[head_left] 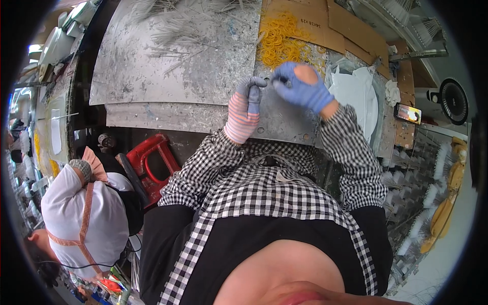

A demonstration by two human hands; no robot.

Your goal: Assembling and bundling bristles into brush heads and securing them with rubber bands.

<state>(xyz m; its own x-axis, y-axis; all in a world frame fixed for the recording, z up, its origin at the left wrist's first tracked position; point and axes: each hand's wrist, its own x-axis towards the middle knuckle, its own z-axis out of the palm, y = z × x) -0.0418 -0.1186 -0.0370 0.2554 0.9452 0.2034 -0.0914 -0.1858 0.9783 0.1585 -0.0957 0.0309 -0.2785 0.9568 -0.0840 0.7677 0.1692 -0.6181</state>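
Over the scratched metal worktop point(168, 71), both gloved hands sit close together. Left hand point(250, 96), in a grey glove with a striped cuff, has its fingers curled, and the right hand point(300, 86) in blue pinches something tiny between them, too small to make out. Pile of yellow rubber bands point(278, 40) lies just behind, on cardboard point(325, 25). Another person in white point(86, 213) works off to the left.
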